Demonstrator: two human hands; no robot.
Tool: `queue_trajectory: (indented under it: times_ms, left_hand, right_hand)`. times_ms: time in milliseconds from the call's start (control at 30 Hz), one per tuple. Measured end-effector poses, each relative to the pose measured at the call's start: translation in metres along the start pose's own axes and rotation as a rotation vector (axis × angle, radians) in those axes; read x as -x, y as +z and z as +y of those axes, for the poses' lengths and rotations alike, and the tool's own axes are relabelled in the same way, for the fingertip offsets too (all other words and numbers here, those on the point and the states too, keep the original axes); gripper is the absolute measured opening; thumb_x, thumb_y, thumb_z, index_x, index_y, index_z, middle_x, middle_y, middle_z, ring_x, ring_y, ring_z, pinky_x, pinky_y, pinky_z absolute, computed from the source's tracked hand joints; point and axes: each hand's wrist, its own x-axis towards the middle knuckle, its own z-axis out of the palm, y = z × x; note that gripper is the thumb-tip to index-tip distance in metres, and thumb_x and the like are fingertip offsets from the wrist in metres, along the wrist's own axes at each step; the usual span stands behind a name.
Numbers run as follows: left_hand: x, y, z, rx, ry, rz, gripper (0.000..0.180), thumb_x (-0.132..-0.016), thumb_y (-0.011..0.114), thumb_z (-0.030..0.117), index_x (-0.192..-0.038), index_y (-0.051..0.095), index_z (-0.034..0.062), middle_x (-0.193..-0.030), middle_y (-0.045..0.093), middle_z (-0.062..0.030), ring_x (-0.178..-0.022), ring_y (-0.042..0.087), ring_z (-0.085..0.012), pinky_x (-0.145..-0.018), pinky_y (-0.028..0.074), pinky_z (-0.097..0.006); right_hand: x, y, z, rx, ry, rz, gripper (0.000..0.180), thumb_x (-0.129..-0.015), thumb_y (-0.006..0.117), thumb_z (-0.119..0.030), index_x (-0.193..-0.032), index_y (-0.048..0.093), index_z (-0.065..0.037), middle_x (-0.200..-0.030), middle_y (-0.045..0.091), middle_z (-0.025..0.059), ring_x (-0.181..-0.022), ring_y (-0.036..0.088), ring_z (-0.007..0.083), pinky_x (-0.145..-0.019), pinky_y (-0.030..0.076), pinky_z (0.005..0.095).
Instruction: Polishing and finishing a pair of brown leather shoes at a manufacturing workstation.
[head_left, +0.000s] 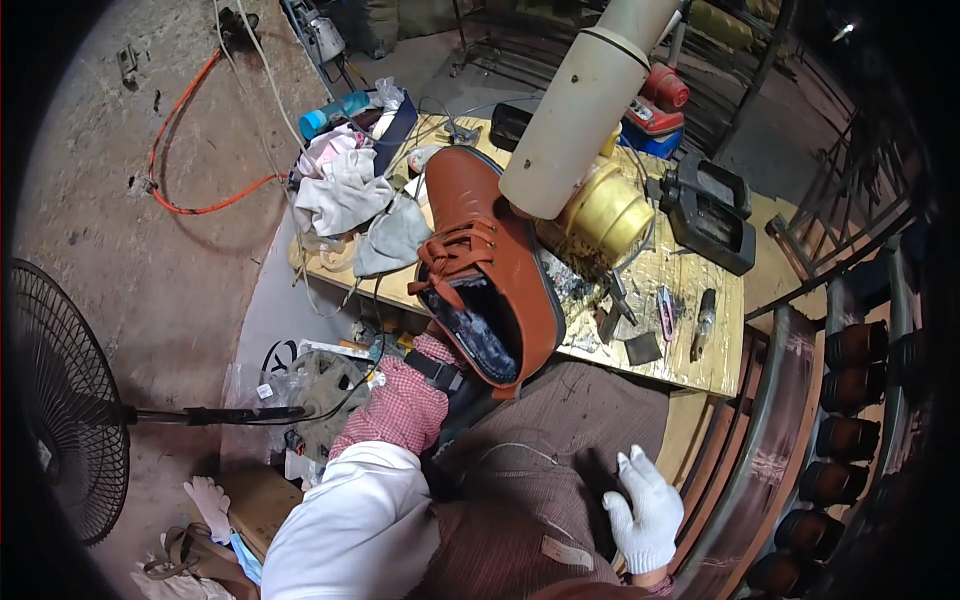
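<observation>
A brown lace-up boot is held up over the near edge of the workbench, toe pointing away and its dark lining facing me. My left hand, in a red checked cover with a black wrist strap, is pushed into the boot's opening; its fingers are hidden inside. My right hand, in a white glove with fingers spread, rests flat on the brown ribbed cloth over my lap and holds nothing.
A cream tube with a brass-coloured head hangs over the bench just right of the boot. Rags, a black tool and small tools lie on the bench. A fan stands left. Racks of dark boots line the right.
</observation>
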Motion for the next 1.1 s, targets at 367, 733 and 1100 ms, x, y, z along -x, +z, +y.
queue_trajectory:
  times_ms: [367, 733, 1100]
  left_hand:
    - [0.072, 0.005, -0.001, 0.102, 0.051, -0.657, 0.065, -0.112, 0.041, 0.055, -0.161, 0.042, 0.0121, -0.15, 0.056, -0.0186, -0.142, 0.053, -0.0302, -0.12, 0.042, -0.053]
    - [0.061, 0.056, 0.001, -0.305, 0.127, 0.299, 0.064, -0.111, 0.054, 0.05, -0.16, 0.046, 0.0104, -0.149, 0.062, -0.0073, -0.129, 0.065, -0.0233, -0.109, 0.055, -0.041]
    - [0.023, 0.093, 0.046, -0.833, 0.705, 0.421, 0.056, -0.112, 0.051, 0.019, -0.165, 0.04, 0.0088, -0.175, 0.018, -0.0263, -0.148, 0.046, -0.0293, -0.119, 0.041, -0.038]
  right_hand:
    - [0.01, 0.031, 0.021, -0.004, 0.015, 0.076, 0.047, -0.084, 0.081, -0.026, -0.127, 0.076, -0.008, -0.133, 0.071, 0.0194, -0.108, 0.073, 0.0366, -0.088, 0.06, 0.0424]
    - [0.016, 0.033, 0.021, 0.11, 0.021, -0.01, 0.046, -0.083, 0.082, -0.023, -0.126, 0.075, -0.008, -0.132, 0.072, 0.0194, -0.106, 0.074, 0.0363, -0.088, 0.06, 0.0433]
    - [0.013, 0.045, 0.053, 0.129, 0.013, -0.011, 0.047, -0.084, 0.081, -0.022, -0.128, 0.073, -0.008, -0.134, 0.07, 0.0189, -0.1, 0.074, 0.0363, -0.085, 0.06, 0.0438]
